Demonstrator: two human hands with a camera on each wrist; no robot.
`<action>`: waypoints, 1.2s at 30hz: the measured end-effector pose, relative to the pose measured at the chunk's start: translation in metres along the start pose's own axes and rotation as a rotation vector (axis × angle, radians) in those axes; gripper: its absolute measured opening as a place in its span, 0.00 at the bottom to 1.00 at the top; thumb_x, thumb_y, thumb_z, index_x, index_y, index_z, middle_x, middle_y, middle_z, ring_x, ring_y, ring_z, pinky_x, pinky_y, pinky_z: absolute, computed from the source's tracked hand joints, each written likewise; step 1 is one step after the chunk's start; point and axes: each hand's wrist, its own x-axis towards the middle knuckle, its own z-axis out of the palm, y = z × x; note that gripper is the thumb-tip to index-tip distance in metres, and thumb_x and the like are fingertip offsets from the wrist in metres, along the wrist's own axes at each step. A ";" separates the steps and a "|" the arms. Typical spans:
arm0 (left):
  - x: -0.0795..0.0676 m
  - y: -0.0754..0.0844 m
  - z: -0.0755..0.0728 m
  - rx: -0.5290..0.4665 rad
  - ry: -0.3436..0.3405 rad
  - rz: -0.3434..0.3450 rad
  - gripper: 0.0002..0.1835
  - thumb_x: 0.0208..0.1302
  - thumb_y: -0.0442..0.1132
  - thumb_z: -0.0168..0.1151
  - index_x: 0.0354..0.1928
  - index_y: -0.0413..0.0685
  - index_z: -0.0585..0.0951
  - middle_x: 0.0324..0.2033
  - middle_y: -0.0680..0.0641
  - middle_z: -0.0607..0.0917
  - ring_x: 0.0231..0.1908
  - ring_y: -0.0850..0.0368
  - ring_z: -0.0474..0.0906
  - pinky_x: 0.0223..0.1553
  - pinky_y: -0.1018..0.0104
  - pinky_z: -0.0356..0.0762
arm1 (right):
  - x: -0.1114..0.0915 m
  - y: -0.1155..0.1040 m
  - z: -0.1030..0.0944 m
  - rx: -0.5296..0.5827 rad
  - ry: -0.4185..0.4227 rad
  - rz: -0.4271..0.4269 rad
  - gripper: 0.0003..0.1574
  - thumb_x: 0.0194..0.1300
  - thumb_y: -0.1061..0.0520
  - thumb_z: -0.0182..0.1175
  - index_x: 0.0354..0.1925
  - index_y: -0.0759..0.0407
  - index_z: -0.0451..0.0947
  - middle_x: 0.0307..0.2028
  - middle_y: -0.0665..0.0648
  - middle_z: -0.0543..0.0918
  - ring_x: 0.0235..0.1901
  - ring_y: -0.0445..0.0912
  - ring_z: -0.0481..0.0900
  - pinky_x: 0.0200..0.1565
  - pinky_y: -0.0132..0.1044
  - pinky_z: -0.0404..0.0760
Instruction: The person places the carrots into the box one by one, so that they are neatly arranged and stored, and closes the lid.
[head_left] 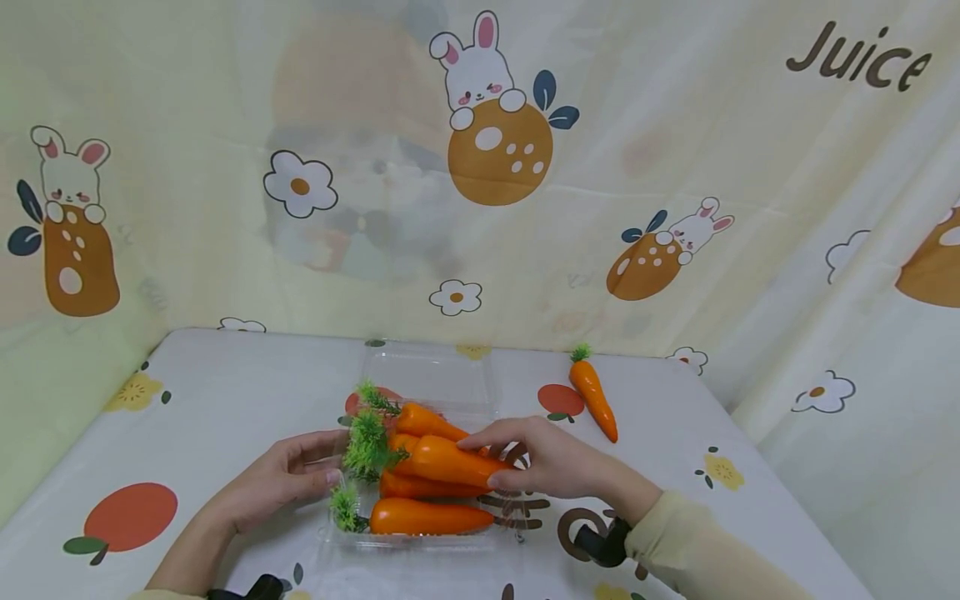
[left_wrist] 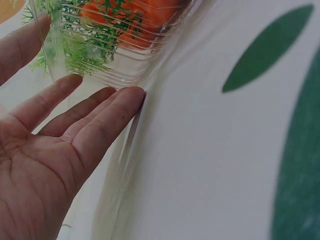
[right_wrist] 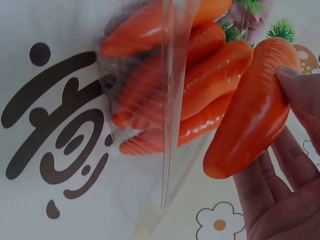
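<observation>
A clear plastic box (head_left: 408, 543) with its lid (head_left: 431, 375) folded back sits at the middle of the table. Inside lie several orange toy carrots (head_left: 431, 517) with green leafy tops (head_left: 366, 442) pointing left. My right hand (head_left: 547, 458) pinches one carrot (right_wrist: 255, 110) between thumb and fingers, above the others. In the right wrist view, this carrot is on the near side of the box wall. At the box's left end is my left hand (head_left: 292, 468), its extended fingers (left_wrist: 107, 117) close against the ribbed wall; exact contact is hard to tell.
Another toy carrot (head_left: 595, 396) lies on the tablecloth behind and right of the box. The white cloth (head_left: 247, 375) has printed fruit and flowers. A patterned curtain (head_left: 360, 250) hangs along the back and sides.
</observation>
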 end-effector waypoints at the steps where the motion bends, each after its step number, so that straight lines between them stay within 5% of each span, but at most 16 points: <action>1: 0.000 0.000 0.000 0.000 0.000 0.002 0.39 0.71 0.39 0.63 0.75 0.25 0.58 0.74 0.25 0.61 0.71 0.28 0.66 0.62 0.61 0.81 | 0.001 0.000 0.001 0.000 -0.004 0.000 0.29 0.68 0.59 0.67 0.66 0.47 0.79 0.60 0.50 0.84 0.49 0.39 0.80 0.52 0.32 0.85; 24: 0.002 0.000 0.000 -0.053 -0.003 -0.025 0.37 0.72 0.39 0.62 0.75 0.28 0.59 0.73 0.26 0.64 0.70 0.31 0.69 0.58 0.63 0.83 | 0.011 -0.006 0.019 0.088 -0.064 0.057 0.28 0.67 0.61 0.67 0.64 0.46 0.81 0.60 0.49 0.84 0.48 0.39 0.78 0.51 0.31 0.84; 36: 0.001 0.001 0.001 -0.031 -0.004 0.020 0.37 0.72 0.37 0.62 0.74 0.26 0.59 0.73 0.24 0.62 0.70 0.27 0.67 0.60 0.64 0.82 | 0.012 -0.006 0.027 0.097 -0.089 0.012 0.27 0.68 0.60 0.67 0.64 0.48 0.80 0.62 0.51 0.83 0.49 0.37 0.78 0.50 0.29 0.83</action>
